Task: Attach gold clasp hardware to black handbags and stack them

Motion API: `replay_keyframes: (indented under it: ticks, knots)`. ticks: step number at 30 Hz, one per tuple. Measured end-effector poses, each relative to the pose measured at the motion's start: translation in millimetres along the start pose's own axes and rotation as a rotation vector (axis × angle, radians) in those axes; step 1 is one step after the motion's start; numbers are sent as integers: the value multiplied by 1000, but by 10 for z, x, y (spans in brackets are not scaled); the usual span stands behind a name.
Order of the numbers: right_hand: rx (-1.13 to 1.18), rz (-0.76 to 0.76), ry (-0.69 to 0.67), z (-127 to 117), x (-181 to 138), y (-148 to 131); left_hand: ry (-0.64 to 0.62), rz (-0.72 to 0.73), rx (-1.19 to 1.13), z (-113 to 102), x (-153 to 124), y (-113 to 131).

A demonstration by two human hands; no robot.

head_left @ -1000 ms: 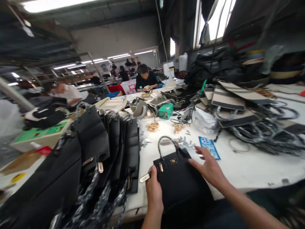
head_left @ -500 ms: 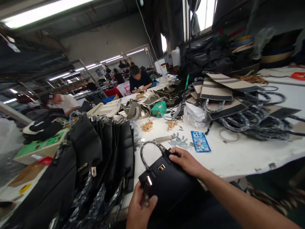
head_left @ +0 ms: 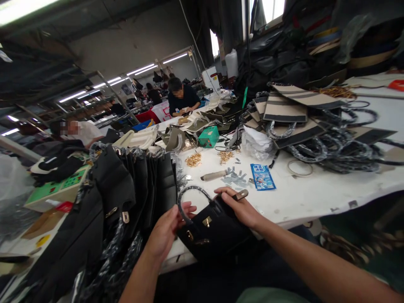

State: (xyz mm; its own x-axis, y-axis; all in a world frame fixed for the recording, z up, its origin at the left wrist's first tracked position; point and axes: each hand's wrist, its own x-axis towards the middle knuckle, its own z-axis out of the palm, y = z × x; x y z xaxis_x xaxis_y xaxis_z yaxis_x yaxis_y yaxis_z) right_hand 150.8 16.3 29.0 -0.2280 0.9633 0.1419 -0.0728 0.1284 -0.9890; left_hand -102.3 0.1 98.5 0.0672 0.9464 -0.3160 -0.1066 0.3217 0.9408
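A small black handbag [head_left: 211, 233] with gold hardware lies at the near edge of the white table [head_left: 315, 193]. My left hand [head_left: 168, 229] grips its left side near the wrapped handle [head_left: 189, 191], fingers curled round the edge. My right hand [head_left: 238, 206] holds the bag's top right, thumb and fingers closed on a strap with a metal tip [head_left: 240, 194].
A row of upright black bags [head_left: 126, 193] stands to the left. On the table lie piles of gold fittings [head_left: 193, 159], metal pieces [head_left: 235, 177], a blue packet [head_left: 262, 177], a green box [head_left: 208, 136] and striped bags with coiled handles [head_left: 315, 130]. People work at the far end.
My left hand has moved from the bag's lower front up to its left side. My right hand has lifted a strap at the top. The bag has turned and slid nearer.
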Motion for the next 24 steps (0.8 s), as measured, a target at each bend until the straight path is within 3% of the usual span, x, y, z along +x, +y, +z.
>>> replay_keyframes:
  ticks: [2,6,12,15,21,24]
  knots:
    - [57,87,24,-21,19,-11,-73,-84,-53,-9,106,33]
    - [51,189,-73,-33,82,-109,-224,-199,-57,-29,266,-18]
    - [-157,61,-173,74,280,-315,-463,-228,122,208,361,33]
    - [-148,108,-196,169,385,-279,-484,-184,157,237,422,22]
    - [-271,230,-222,264,564,60,-458,4,225,19,573,-381]
    - [-277,376,-213,264,649,269,-413,44,266,-44,592,-495]
